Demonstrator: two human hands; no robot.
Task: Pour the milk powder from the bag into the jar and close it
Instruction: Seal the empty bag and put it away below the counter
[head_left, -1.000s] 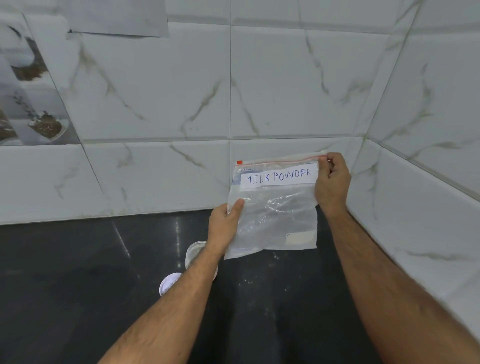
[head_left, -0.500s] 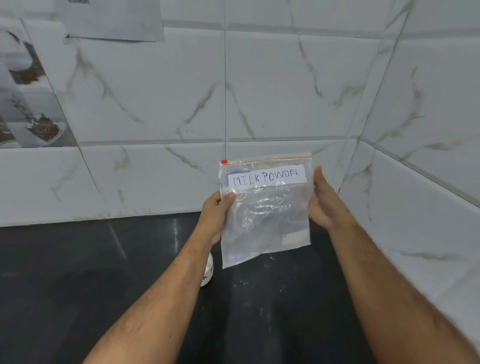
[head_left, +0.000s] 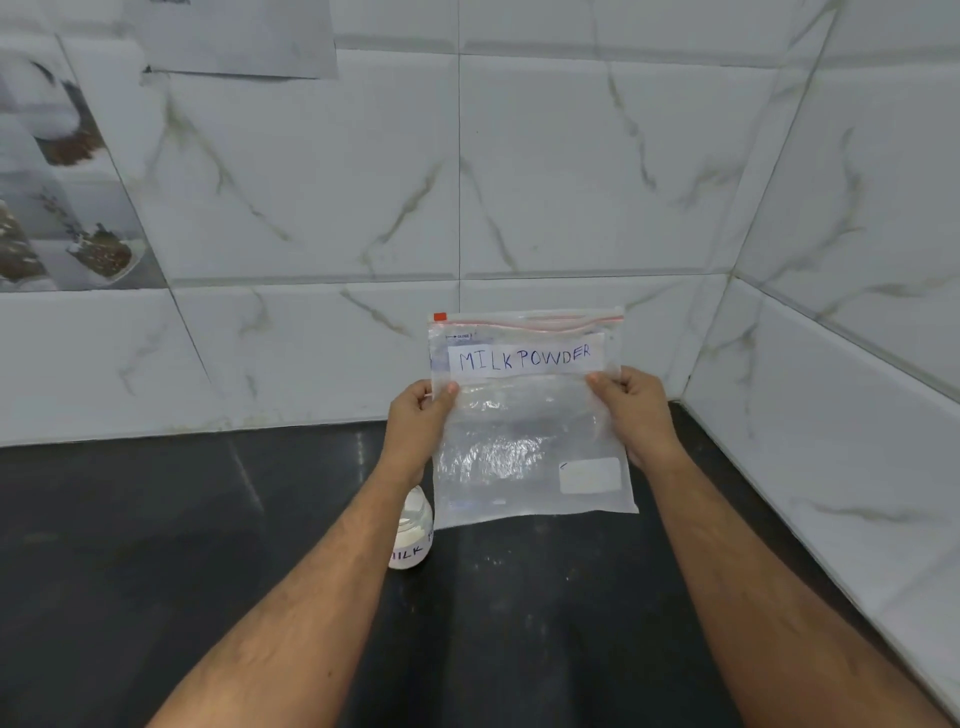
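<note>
Black stone worktop (head_left: 156, 571), glossy, set into a corner of white marble-look wall tiles (head_left: 571, 171); a paper sheet (head_left: 234, 36) is stuck high on the wall at left.

Zip bag (head_left: 524, 415): clear plastic, held upright in the air above the worktop, in front of the wall, apart from both. Long axis near vertical; zip strip with its red slider tab up, bottom seam down; handwritten "MILK POWDER" label faces the camera, reading level. The bag looks nearly empty; whether the zip is sealed cannot be told.

Left hand (head_left: 415, 426) pinches the bag's left edge, thumb on the front face. Right hand (head_left: 636, 415) pinches the right edge the same way. Both are clamped on the bag just below the label.

Jar (head_left: 413, 530): small, clear, white powder inside, standing on the worktop just below the bag's lower left corner, half hidden by the left forearm. Mouth not in view; lid not seen.

Risks, as judged:
- Thin film is slippery; a two-edge pinch may slip when tilted.
- Jar is narrow; powder could spill onto the worktop.
- Left forearm passes close to the jar and could knock it.
</note>
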